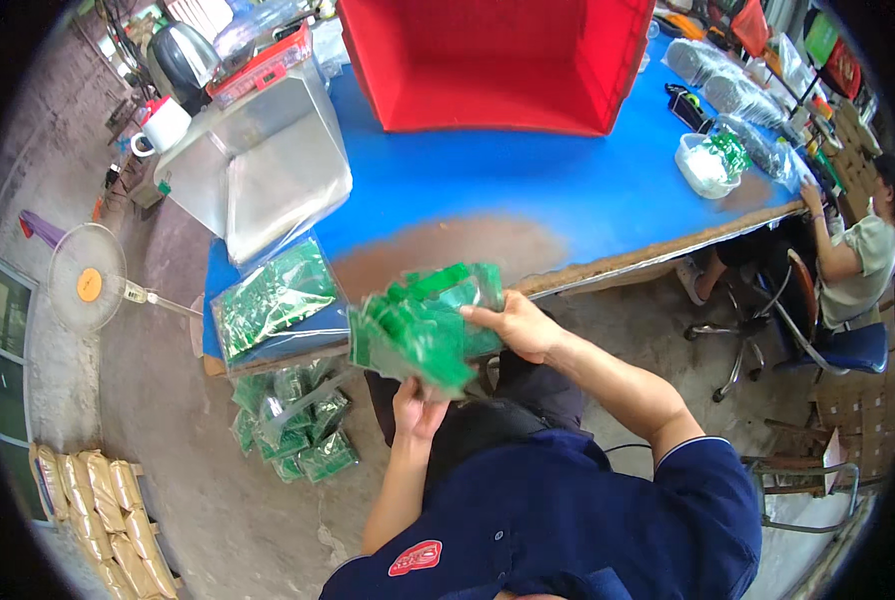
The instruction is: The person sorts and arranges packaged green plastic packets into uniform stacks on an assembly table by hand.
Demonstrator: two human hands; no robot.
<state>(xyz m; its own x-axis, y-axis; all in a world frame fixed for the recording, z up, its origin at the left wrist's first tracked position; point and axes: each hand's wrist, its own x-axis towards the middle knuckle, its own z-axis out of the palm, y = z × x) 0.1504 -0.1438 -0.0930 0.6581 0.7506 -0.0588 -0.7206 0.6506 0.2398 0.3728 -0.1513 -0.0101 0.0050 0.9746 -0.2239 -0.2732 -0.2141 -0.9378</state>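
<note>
A bundle of green circuit boards (418, 330), seemingly in clear plastic, is held between both hands just off the table's near edge; motion blurs part of it. My left hand (420, 412) grips its lower end from below, with the fingers partly hidden under the boards. On the right side my right hand (518, 325) holds it, thumb on top. Left of the bundle, a clear bag of green circuit boards (276, 298) lies on the table corner. Several more bagged boards (298, 420) are piled on the floor below that corner.
A red bin (498, 95) stands on the blue table (418, 180), beside a clear plastic box (288, 180). At right are a small white tub (708, 168) and a seated person (858, 255). A fan (90, 280) and stacked brown packages (98, 500) are at left.
</note>
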